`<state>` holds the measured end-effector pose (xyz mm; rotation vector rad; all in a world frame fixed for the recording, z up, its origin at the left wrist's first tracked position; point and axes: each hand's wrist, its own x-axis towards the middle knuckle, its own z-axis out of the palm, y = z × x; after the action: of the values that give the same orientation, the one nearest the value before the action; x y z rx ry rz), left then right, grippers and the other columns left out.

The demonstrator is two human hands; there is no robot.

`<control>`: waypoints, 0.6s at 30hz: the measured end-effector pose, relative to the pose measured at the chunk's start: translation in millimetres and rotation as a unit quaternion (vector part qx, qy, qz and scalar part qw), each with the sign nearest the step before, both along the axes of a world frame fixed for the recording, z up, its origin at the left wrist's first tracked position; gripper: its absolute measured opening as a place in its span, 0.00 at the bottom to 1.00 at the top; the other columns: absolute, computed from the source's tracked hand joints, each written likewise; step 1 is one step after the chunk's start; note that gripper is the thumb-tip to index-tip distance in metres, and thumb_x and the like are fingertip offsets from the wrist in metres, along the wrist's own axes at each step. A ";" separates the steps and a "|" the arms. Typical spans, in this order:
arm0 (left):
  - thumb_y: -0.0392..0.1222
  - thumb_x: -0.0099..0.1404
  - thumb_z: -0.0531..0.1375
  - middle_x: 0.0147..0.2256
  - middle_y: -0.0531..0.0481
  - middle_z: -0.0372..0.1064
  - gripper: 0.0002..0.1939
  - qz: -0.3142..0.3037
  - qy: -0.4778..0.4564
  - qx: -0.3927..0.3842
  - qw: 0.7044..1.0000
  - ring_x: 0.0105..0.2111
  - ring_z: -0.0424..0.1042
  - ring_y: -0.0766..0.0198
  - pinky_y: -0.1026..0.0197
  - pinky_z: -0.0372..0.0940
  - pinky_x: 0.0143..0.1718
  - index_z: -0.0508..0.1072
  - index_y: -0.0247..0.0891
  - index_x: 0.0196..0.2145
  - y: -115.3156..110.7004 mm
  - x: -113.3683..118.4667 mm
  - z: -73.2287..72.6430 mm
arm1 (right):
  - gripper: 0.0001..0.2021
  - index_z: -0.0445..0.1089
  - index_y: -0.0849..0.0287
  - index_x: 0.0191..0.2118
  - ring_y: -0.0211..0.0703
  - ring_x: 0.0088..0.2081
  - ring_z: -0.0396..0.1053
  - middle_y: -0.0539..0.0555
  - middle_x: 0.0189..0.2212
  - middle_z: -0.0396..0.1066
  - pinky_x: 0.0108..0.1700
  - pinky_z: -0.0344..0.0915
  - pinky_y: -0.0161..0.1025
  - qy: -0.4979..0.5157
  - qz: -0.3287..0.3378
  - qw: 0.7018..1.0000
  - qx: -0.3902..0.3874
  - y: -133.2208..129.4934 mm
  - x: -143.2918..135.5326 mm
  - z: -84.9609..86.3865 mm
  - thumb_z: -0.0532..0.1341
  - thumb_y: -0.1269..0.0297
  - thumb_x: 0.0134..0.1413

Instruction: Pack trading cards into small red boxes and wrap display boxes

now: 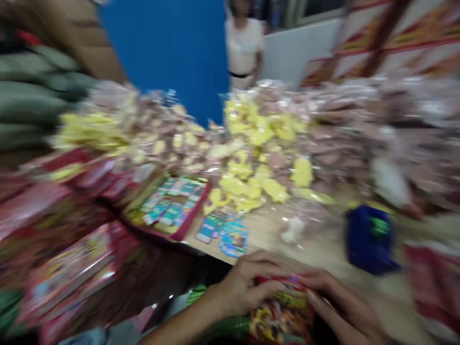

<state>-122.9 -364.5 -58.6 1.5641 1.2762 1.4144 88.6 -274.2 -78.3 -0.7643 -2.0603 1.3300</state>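
Observation:
Low at the table's front edge, a red packet with colourful cartoon-like print [282, 316] sits between my two hands. My left hand [249, 282] grips its left and upper side, the thumb lying over the printed face. On the opposite side, my right hand [339, 304] has its fingers closed along the upper right edge. The packet's lower end runs out of view, and blur hides its lettering. Just beyond my left hand lie several blue-green printed cards [233, 235]. Left of those stands an open pink-edged box [196, 206] with rows of similar cards inside.
Clear bags of yellow shapes [251, 124] and brownish pieces [345, 148] pile up across the back. A dark blue container [370, 239] stands to the right. Pink printed boxes [72, 268] lie on the left. A person [246, 48] stands beyond the table beside a blue panel [165, 43].

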 end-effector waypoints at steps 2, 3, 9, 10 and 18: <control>0.39 0.74 0.61 0.43 0.44 0.81 0.13 -0.009 0.065 0.041 0.997 0.43 0.81 0.62 0.61 0.76 0.45 0.82 0.42 0.52 9.3 -3.4 15.9 | 0.09 0.80 0.48 0.42 0.49 0.42 0.78 0.53 0.40 0.79 0.43 0.76 0.40 0.030 -0.003 0.999 0.012 0.1 5.9 26.5 0.61 0.58 0.68; 0.35 0.73 0.61 0.43 0.46 0.80 0.14 -0.006 0.093 0.075 0.993 0.42 0.81 0.64 0.63 0.76 0.42 0.81 0.43 0.52 15.8 -5.7 24.0 | 0.12 0.80 0.47 0.45 0.48 0.45 0.77 0.53 0.44 0.79 0.45 0.75 0.40 0.045 -0.013 0.999 0.020 4.1 8.0 37.6 0.58 0.60 0.70; 0.30 0.69 0.64 0.49 0.47 0.78 0.16 0.095 0.233 0.244 0.937 0.46 0.79 0.65 0.62 0.77 0.47 0.79 0.42 0.52 58.7 -0.8 55.4 | 0.18 0.77 0.57 0.50 0.48 0.33 0.74 0.58 0.39 0.77 0.32 0.72 0.41 -0.079 -0.380 0.921 -0.004 61.8 50.9 45.2 0.61 0.62 0.54; 0.30 0.70 0.64 0.49 0.46 0.78 0.14 0.089 0.244 0.259 0.930 0.46 0.79 0.64 0.62 0.77 0.46 0.78 0.40 0.51 65.1 1.8 52.9 | 0.16 0.77 0.58 0.44 0.48 0.31 0.74 0.59 0.37 0.76 0.29 0.70 0.40 -0.095 -0.418 0.903 -0.027 72.8 57.6 37.9 0.62 0.63 0.49; 0.29 0.71 0.61 0.49 0.42 0.77 0.11 0.068 0.256 0.283 0.922 0.48 0.78 0.64 0.62 0.77 0.46 0.77 0.35 0.49 81.5 7.2 26.8 | 0.14 0.69 0.56 0.31 0.48 0.25 0.76 0.55 0.26 0.74 0.19 0.67 0.35 -0.049 -0.410 0.897 -0.158 100.9 57.9 6.8 0.63 0.50 0.44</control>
<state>-115.8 -283.0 -31.8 2.3983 1.3505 1.6181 146.4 -173.3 -71.5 -1.6395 -1.3030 1.1189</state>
